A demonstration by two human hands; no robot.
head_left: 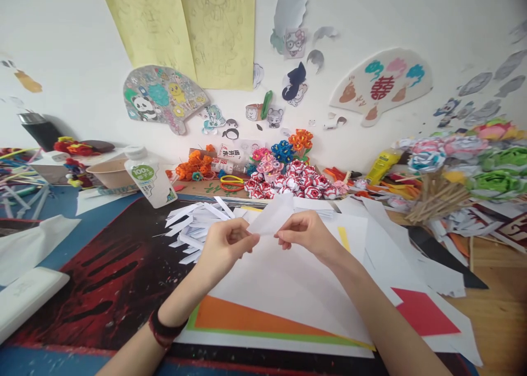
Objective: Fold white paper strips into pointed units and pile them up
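Observation:
A small piece of white paper [272,214] is held up between both hands, above larger white sheets. My left hand [231,244] pinches its lower left corner between thumb and curled fingers. On the other side, my right hand [302,233] pinches the lower right corner, thumb against forefinger. Beneath the hands lies a large white sheet [288,288], over an orange sheet [230,318] and a green one. A pile of folded white paper strips [191,228] sits just left of my left hand.
A white glue bottle [150,178] stands at the back left. Red and white paper flowers [292,181] are heaped by the wall. At the right lie a red paper [428,312] and a bundle of brown sticks [438,197]. A white case [31,299] is at the left edge.

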